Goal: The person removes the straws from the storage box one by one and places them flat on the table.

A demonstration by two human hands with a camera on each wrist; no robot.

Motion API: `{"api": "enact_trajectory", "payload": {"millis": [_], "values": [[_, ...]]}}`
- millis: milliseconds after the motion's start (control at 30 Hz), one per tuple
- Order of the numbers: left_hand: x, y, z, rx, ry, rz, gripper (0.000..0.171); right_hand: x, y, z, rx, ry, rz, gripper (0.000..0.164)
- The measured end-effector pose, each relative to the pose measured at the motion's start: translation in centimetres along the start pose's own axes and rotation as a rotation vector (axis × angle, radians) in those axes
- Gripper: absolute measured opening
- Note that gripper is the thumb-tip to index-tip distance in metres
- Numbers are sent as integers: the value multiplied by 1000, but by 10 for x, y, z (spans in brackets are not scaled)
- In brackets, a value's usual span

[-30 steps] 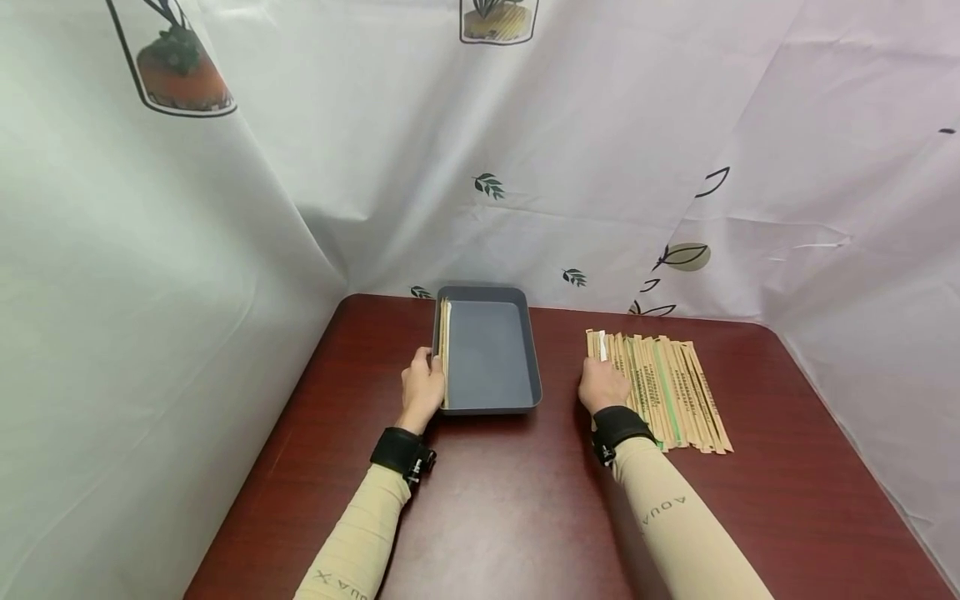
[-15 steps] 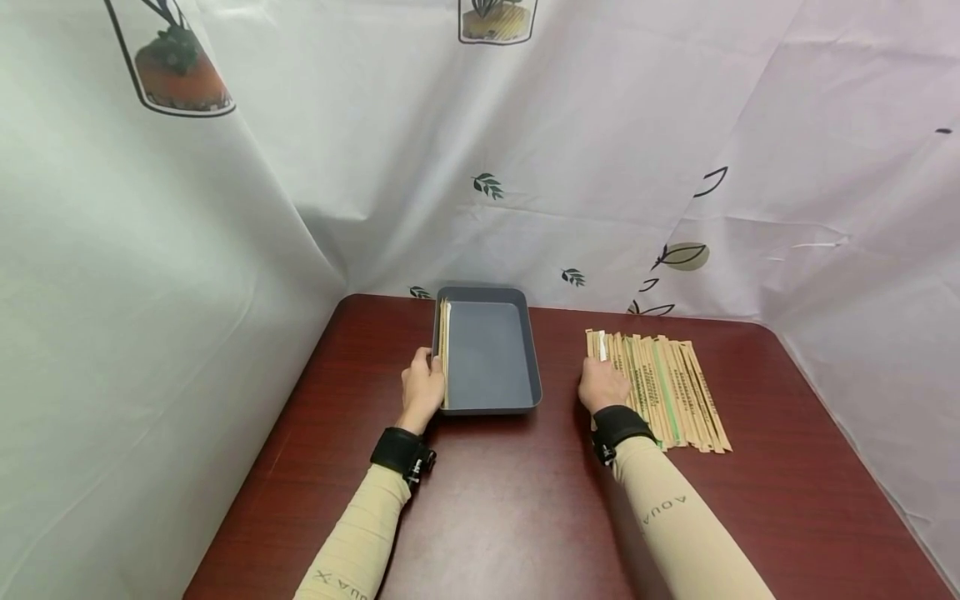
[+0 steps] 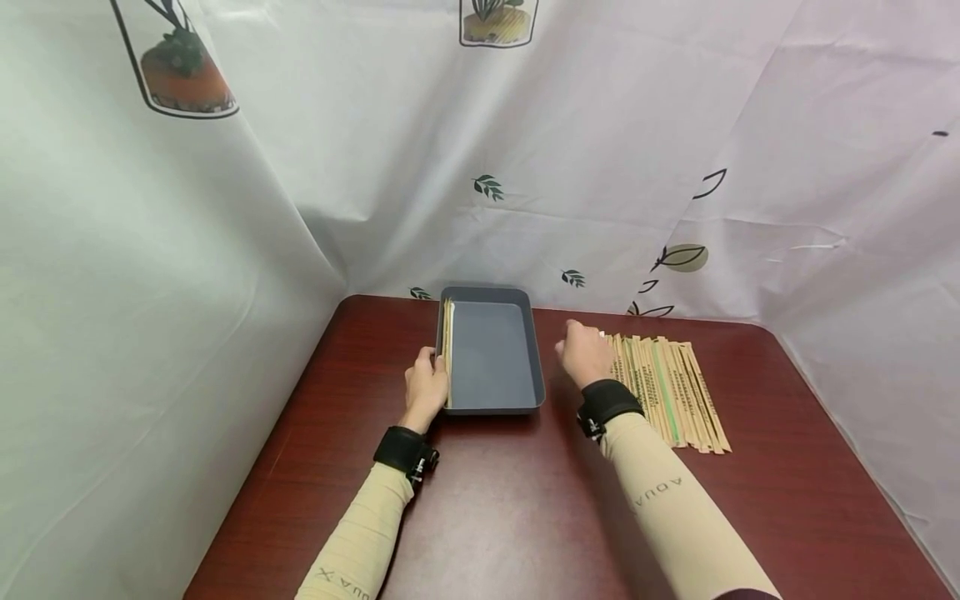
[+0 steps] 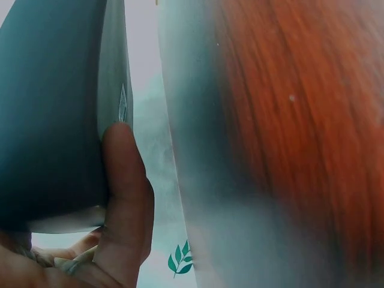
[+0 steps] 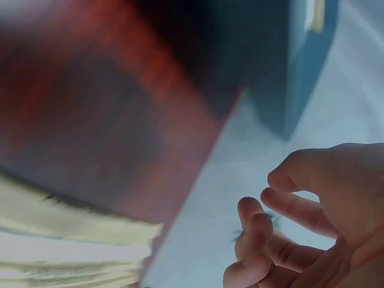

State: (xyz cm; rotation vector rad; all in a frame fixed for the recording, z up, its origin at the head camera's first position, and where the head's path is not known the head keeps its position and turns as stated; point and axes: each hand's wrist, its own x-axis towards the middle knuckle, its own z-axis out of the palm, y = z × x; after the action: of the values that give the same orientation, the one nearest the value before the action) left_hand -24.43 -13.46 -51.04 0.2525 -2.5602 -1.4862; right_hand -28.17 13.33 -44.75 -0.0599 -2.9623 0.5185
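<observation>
My left hand (image 3: 426,385) grips the left wall of a grey rectangular tray (image 3: 538,385). In the left wrist view a finger (image 4: 124,162) lies along the outside of the dark tray wall (image 4: 51,114). A few slim paper-wrapped sticks (image 3: 448,333) lie lengthwise inside the tray against that wall. My right hand (image 3: 587,354) is over the left end of a row of tan paper-wrapped sticks (image 3: 671,392). The right wrist view shows its fingers loosely curled, thumb and index fingertip apart, with nothing between them. Part of the row is hidden under this hand.
The dark red table (image 3: 517,500) carries the tray at the back and the row to its right. A white patterned curtain (image 3: 420,167) stands close behind and at both sides. One stick in the row has a green stripe (image 3: 665,392).
My right hand has lifted off the row's left end and moved a little left and away from me. The left hand and tray have shifted very slightly right.
</observation>
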Motion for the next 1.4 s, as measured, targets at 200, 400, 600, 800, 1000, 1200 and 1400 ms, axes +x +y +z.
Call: {"api": "enact_trajectory", "payload": {"millis": [200, 400, 600, 800, 1000, 1200, 1400], "values": [[-2, 2, 4, -10, -18, -1, 37, 4, -44, 1, 20, 29, -50, 15], [-4, 6, 11, -14, -26, 4, 36, -2, -87, 15, 35, -26, -56, 25], [-5, 7, 14, -4, -29, -2, 37, -10, -117, 35, 49, -65, -115, 24], [-7, 6, 15, -34, -33, 18, 33, -16, -133, 52, 95, -125, -146, 25], [-8, 6, 16, -33, -19, 16, 29, -18, -137, 63, 89, -125, -162, 18], [-6, 6, 14, -24, -11, 16, 30, -18, -140, 64, 77, -116, -191, 22], [-7, 4, 13, -34, -15, 21, 29, -19, -139, 62, 83, -166, -270, 24]]}}
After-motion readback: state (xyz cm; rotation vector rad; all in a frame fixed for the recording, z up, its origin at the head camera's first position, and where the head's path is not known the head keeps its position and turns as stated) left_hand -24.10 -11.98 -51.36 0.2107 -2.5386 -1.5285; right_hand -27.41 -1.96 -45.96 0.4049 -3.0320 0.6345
